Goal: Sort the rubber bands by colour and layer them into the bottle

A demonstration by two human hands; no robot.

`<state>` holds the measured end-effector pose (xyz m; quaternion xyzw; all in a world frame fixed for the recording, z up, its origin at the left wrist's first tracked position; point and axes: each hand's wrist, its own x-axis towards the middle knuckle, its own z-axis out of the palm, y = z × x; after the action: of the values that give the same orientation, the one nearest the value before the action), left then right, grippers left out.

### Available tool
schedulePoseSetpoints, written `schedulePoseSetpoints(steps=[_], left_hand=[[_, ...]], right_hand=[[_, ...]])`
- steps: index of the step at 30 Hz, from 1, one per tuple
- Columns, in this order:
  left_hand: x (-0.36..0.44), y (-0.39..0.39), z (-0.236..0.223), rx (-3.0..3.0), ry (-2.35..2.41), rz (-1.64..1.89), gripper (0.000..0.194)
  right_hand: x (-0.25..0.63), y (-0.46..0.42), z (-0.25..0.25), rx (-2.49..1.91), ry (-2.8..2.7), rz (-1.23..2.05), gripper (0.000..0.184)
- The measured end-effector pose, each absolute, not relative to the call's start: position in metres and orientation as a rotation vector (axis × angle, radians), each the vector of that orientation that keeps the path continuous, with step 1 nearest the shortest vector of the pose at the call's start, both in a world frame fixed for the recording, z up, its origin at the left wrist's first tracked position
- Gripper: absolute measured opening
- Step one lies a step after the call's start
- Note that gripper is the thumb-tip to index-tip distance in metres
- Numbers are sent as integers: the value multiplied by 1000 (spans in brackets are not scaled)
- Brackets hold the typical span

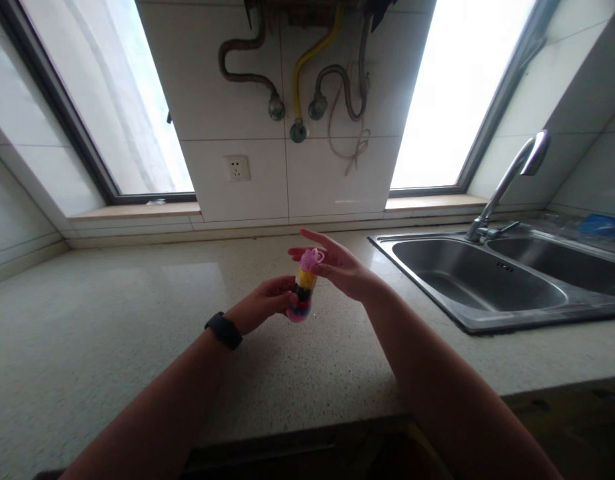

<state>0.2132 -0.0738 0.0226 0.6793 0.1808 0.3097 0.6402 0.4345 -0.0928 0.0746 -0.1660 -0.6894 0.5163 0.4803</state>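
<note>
A small bottle with bands of yellow, black, red and blue is held tilted above the counter. Its pink lid has a loop on the side, and its base is pink too. What makes up the bands is too small to tell. My left hand, with a black band on the wrist, is closed around the lower part. At the top, my right hand pinches the pink lid between thumb and fingers, with other fingers stretched out past it.
The speckled stone counter runs along the tiled wall. To the right is a steel double sink with a tall faucet. A wall socket and pipes with valves are on the wall ahead, between two windows.
</note>
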Motion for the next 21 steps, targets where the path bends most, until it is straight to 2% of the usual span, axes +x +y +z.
schedulePoseSetpoints(steps=[5, 12, 16, 21], left_hand=[[211, -76, 26, 1596, 349, 648, 40], [208, -67, 27, 1926, 574, 971, 39], [209, -67, 26, 2036, 608, 996, 35], [214, -70, 23, 1995, 534, 842, 48]], right_hand=[[445, -96, 78, -355, -1833, 1346, 58], [431, -87, 68, -421, -1817, 1037, 52], [425, -88, 67, -457, -1833, 927, 51], [426, -96, 74, -460, -1968, 995, 53]])
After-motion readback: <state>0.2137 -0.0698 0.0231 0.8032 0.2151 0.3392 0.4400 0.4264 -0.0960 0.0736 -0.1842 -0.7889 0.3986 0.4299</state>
